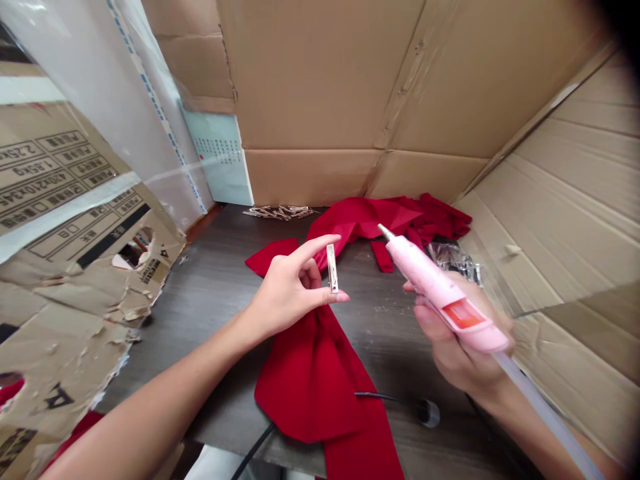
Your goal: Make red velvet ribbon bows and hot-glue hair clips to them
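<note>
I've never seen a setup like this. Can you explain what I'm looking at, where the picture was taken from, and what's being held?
There's no machine here. These are a person's own two bare hands, seen from one camera worn on the head, looking forward and down.

The left hand pinches a narrow metal clip between thumb and fingers. The right hand grips a pink glue gun, with a long clear glue stick running out of its back.

On the dark table lie red cloth, more red cloth farther off, a small heap of metal clips and crumpled foil. Cardboard stands around the table.
</note>
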The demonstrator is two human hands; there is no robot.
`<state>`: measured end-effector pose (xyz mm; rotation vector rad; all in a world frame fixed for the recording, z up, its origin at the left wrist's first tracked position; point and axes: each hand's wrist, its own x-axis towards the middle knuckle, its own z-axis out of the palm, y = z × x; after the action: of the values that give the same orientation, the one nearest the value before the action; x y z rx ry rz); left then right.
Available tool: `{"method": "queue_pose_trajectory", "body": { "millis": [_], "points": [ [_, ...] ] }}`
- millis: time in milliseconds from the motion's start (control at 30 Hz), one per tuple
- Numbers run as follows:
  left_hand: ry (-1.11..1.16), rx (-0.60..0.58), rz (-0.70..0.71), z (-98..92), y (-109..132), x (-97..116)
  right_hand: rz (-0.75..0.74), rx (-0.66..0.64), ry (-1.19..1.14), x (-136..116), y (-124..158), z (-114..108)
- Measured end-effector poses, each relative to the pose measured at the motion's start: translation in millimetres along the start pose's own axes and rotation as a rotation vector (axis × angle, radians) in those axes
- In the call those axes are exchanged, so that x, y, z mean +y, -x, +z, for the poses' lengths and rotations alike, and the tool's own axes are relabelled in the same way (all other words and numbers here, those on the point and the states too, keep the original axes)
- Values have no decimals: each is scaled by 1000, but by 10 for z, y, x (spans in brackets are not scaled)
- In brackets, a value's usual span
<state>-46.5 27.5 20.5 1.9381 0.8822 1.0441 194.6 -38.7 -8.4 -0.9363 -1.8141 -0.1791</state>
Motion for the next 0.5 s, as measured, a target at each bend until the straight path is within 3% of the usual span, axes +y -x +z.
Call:
{"method": "queue_pose_trajectory", "body": {
  "millis": [67, 233, 500],
  "points": [
    [-7, -14, -1, 3, 0, 0, -27, -64, -91, -31, -14, -13],
    [-14, -33, -5, 11, 2, 5, 78, -229, -250, -73, 31, -22],
    [-10, -49, -21, 17, 7, 28, 217, -271, -322, -65, 71, -28]
  ]
}}
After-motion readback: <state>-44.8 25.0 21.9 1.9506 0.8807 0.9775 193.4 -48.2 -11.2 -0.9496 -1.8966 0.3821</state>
